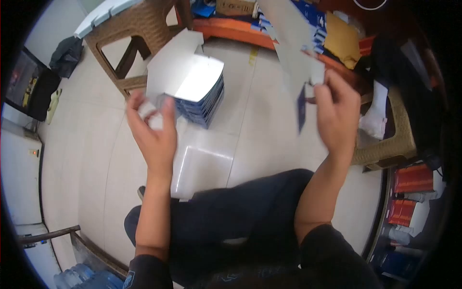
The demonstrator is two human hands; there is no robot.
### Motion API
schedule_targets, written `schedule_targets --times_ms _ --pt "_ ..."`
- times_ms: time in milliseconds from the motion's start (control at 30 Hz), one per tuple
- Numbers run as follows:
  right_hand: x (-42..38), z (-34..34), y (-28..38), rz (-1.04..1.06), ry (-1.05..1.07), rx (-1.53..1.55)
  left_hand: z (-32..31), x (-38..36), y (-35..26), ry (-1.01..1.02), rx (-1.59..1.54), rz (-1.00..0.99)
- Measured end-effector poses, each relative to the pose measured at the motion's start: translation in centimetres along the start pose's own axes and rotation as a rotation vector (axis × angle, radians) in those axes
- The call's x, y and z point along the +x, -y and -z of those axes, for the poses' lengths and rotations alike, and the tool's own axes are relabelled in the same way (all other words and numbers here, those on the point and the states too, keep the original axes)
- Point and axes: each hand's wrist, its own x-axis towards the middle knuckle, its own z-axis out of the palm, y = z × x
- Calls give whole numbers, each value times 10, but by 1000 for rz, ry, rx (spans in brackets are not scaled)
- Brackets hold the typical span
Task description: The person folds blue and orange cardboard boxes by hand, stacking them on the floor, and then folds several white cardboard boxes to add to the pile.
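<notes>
My right hand [339, 111] is closed in a pinch on the lower end of a cardboard blank [288, 45], which rises away from me. The blank is pale grey on the near face, with a dark blue flap hanging below, and it is blurred. My left hand [153, 132] is raised with curved fingers and thumb apart, nothing plainly between them. It overlaps the near left corner of a stack of cardboard blanks [190, 79] on the floor. The stack shows its white face on top and dark blue edges at the side.
Shiny clear plastic [204, 156] lies before my knees. A brown woven-pattern stool [137, 36] bears more pale blanks. Beyond, an orange shelf [231, 33] holds blue pieces and a yellow envelope [341, 38]. Another stool [390, 151] stands right, by red boxes [414, 179]. Water bottles [89, 277] are lower left.
</notes>
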Motion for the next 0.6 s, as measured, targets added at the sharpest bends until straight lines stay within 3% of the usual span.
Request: schedule_targets --times_ms 67,133,167,233,300,333,367,433,533,600 --pt "-21 -19 14 170 -6 -68 -1 -25 -5 269 -284 -195" --pt "-30 -27 41 344 -17 -10 3 -33 -69 568 -338 -166" --pt "-31 -35 46 472 77 76 5 -38 -84 603 -417 -186" --pt "-45 -48 60 428 249 196 17 -44 -78 562 -227 -264" --pt "-48 -58 64 442 321 235 30 -39 -75 539 -462 180" --pt "-49 -56 66 398 426 267 34 -35 -74 483 -699 257" --pt "-50 -56 70 409 452 242 44 -31 -78 483 -641 246" --pt "-52 -56 79 427 507 189 45 -32 -79 380 -1119 216" --pt "-62 -63 85 493 583 107 48 -25 -92 303 -1297 441" --pt "-65 -71 86 541 608 94 56 -12 -79 370 -1296 475"
